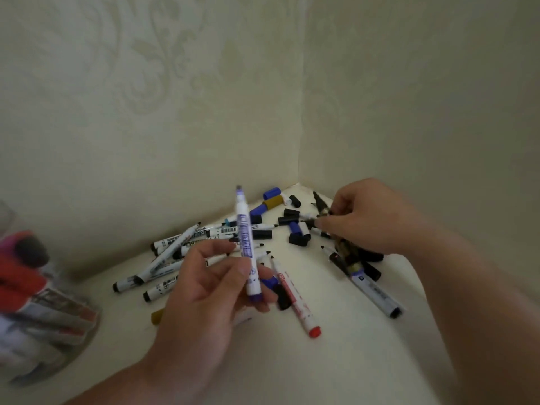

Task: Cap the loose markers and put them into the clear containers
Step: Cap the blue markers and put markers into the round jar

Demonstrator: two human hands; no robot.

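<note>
My left hand (204,290) holds an uncapped purple marker (245,244) upright between thumb and fingers, tip up. My right hand (371,217) reaches into the pile near the corner, its fingertips down among black caps (292,213) and markers; whether it pinches one is blurred. Several uncapped markers (172,252) lie scattered on the white surface, with a red-ended marker (295,299) and a black-ended one (374,290) nearer me. Loose blue caps (271,193) and an ochre cap (273,203) lie by the wall. A clear container (43,311) with capped markers stands at the left edge.
Two patterned cream walls (204,112) meet in a corner behind the pile and bound the surface at the back and right. The white surface (336,369) stretches toward me in front of the pile. An ochre cap (157,315) lies just left of my left wrist.
</note>
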